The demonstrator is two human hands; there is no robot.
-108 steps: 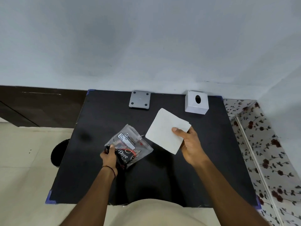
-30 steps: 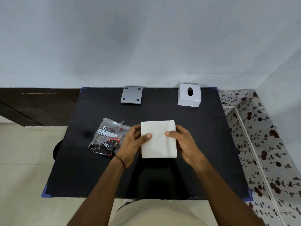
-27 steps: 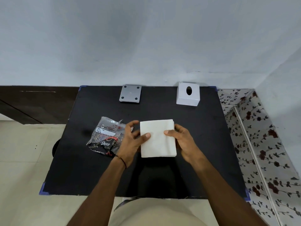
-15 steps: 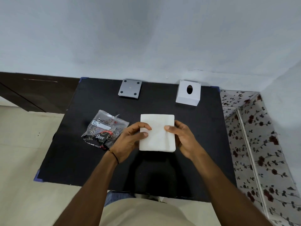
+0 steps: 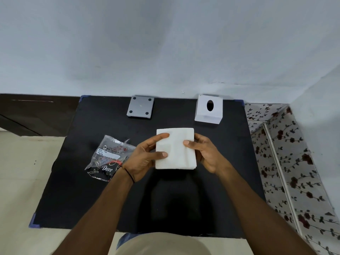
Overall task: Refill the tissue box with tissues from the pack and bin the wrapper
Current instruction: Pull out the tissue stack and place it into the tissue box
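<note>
A white stack of tissues [image 5: 175,149] is held over the middle of the black table [image 5: 88,203]. My left hand [image 5: 145,159] grips its left edge and my right hand [image 5: 205,152] grips its right edge, thumbs on top. The empty plastic wrapper [image 5: 108,157], clear and black with "Dove" printed on it, lies flat on the table just left of my left hand. The white tissue box [image 5: 208,109], with its oval hole facing up, stands at the back right of the table. Its grey base plate [image 5: 140,109] lies apart at the back centre.
The table stands against a pale wall. A floral-patterned surface [image 5: 287,162] runs along the right side. Tiled floor [image 5: 24,172] lies to the left, with a dark round object partly hidden under the table's left edge.
My left hand let go of the wrapper, which now lies on the table, and joined my right hand on the tissue stack. The stack has turned square to me.
</note>
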